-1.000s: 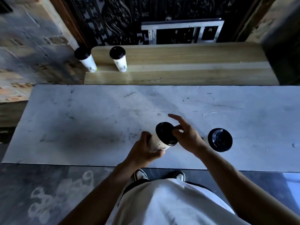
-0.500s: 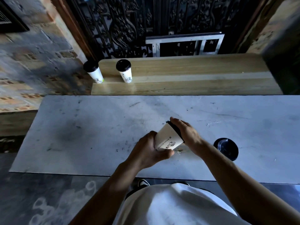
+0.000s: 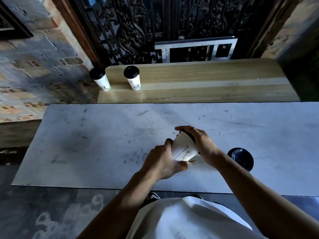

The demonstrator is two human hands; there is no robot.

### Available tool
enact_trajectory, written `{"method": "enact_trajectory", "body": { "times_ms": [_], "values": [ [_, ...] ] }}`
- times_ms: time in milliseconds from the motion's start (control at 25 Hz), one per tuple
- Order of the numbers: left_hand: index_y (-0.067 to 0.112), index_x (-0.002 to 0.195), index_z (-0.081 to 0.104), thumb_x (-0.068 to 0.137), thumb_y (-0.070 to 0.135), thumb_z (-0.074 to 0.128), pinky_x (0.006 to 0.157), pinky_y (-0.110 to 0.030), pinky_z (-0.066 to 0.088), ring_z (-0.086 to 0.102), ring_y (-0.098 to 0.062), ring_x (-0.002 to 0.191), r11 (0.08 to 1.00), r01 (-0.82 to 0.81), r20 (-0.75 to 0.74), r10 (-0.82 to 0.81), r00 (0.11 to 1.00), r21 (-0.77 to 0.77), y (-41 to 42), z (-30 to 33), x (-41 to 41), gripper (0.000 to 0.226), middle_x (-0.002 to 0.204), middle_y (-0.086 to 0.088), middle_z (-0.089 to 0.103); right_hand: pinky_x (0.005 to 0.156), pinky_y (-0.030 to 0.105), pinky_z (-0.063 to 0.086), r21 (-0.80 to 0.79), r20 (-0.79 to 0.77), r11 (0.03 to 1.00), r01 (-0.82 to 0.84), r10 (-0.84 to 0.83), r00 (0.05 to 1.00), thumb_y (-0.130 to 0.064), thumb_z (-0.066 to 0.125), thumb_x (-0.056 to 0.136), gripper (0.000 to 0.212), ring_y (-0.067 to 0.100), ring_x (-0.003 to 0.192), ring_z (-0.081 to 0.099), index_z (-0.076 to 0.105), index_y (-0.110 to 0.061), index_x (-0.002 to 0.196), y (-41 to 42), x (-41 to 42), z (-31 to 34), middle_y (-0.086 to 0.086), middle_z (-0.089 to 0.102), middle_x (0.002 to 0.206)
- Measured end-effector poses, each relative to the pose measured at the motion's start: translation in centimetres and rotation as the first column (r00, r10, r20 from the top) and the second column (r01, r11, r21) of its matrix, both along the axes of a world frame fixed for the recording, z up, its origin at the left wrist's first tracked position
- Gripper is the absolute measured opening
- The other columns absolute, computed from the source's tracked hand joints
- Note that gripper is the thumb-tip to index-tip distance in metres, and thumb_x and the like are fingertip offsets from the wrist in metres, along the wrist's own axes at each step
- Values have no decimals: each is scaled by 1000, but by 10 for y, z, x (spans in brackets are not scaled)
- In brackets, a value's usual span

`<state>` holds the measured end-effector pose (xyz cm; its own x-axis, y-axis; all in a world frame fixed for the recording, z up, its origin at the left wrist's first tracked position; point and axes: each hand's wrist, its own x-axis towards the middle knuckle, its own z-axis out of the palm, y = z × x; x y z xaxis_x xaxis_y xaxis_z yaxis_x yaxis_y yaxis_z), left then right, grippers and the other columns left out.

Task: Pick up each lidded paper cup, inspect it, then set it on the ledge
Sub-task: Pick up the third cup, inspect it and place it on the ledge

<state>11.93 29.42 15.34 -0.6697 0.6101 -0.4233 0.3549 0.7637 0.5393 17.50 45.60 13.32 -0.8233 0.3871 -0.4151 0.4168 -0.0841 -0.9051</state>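
I hold a white paper cup [image 3: 183, 149] with a black lid above the grey stone table [image 3: 103, 135]. It is tipped so the lid points away from me. My left hand [image 3: 162, 161] grips its base and my right hand [image 3: 202, 145] wraps over the lid end. Another lidded cup [image 3: 240, 158] stands on the table just right of my right wrist, seen from above. Two more lidded cups stand at the left end of the wooden ledge [image 3: 207, 83]: one [image 3: 100, 80] at the corner, one [image 3: 132, 79] beside it.
A dark carved screen [image 3: 138, 28] and a metal frame [image 3: 196, 49] rise behind the ledge. A brick wall [image 3: 34, 75] lies to the left, a dark pillar [image 3: 300, 66] at the ledge's right end. My shoes show below the table's near edge.
The held cup has tipped from nearly upright to lid pointing away, and my right hand has closed over the lid. The view has shifted so the ledge sits lower in frame.
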Motion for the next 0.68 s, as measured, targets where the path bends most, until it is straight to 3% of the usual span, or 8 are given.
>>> {"method": "enact_trajectory", "body": {
  "times_ms": [160, 280, 400, 480, 560, 600, 680],
  "values": [
    [24, 115, 47, 69, 57, 73, 78, -40, 60, 69, -25, 90, 1000, -10, 6, 11, 1000, -13, -3, 1, 0, 62, 102, 1, 70, 77, 31, 48, -23, 20, 1000, -14, 14, 1000, -29, 44, 101, 36, 16, 93, 65, 80, -34, 102, -2, -4, 0, -11, 74, 106],
    [25, 116, 48, 71, 58, 73, 75, -37, 59, 69, -24, 91, 999, -42, 53, 42, 998, -4, -6, -2, 4, 62, 103, 1, 70, 75, 30, 47, -59, 62, 997, -47, 50, 997, -39, 45, 102, 35, 16, 89, 66, 80, -33, 107, -3, -5, 2, -4, 73, 110],
    [28, 118, 51, 71, 70, 70, 69, -33, 56, 70, -18, 88, 991, -107, 147, 95, 985, 76, -10, -6, 4, 66, 102, 5, 71, 78, 33, 50, -296, 84, 952, 72, -49, 995, -52, 39, 103, 48, 21, 96, 69, 74, -25, 122, -1, -5, 1, 2, 76, 114],
    [26, 117, 58, 71, 83, 63, 69, -37, 60, 73, -16, 83, 956, -219, 302, 153, 941, 197, -10, -10, 2, 73, 97, 2, 74, 82, 37, 52, -527, 34, 825, 204, -220, 975, -46, 42, 102, 48, 30, 104, 69, 68, -16, 129, 0, -5, 0, 12, 75, 119],
    [20, 110, 65, 76, 85, 55, 69, -50, 65, 77, -27, 77, 872, -414, 493, 247, 834, 263, -5, -13, 0, 74, 92, -12, 76, 75, 35, 54, -654, 16, 706, 271, -346, 938, -33, 47, 98, 40, 28, 88, 70, 68, -10, 123, -3, -3, 3, 13, 71, 111],
    [19, 110, 66, 82, 80, 53, 70, -55, 65, 77, -32, 78, 810, -527, 599, 295, 745, 256, -2, -12, 1, 69, 93, -16, 77, 73, 34, 54, -673, 5, 689, 267, -358, 934, -28, 49, 95, 36, 26, 79, 68, 68, -10, 119, -7, -2, 4, 13, 68, 103],
    [18, 116, 67, 96, 65, 48, 63, -51, 64, 75, -32, 72, 666, -722, 795, 327, 511, 189, 3, -4, 4, 55, 90, -15, 78, 71, 35, 51, -671, -36, 714, 200, -300, 953, -29, 49, 84, 41, 25, 74, 63, 65, -15, 120, -15, 5, 5, 14, 62, 99]
  ]
}}
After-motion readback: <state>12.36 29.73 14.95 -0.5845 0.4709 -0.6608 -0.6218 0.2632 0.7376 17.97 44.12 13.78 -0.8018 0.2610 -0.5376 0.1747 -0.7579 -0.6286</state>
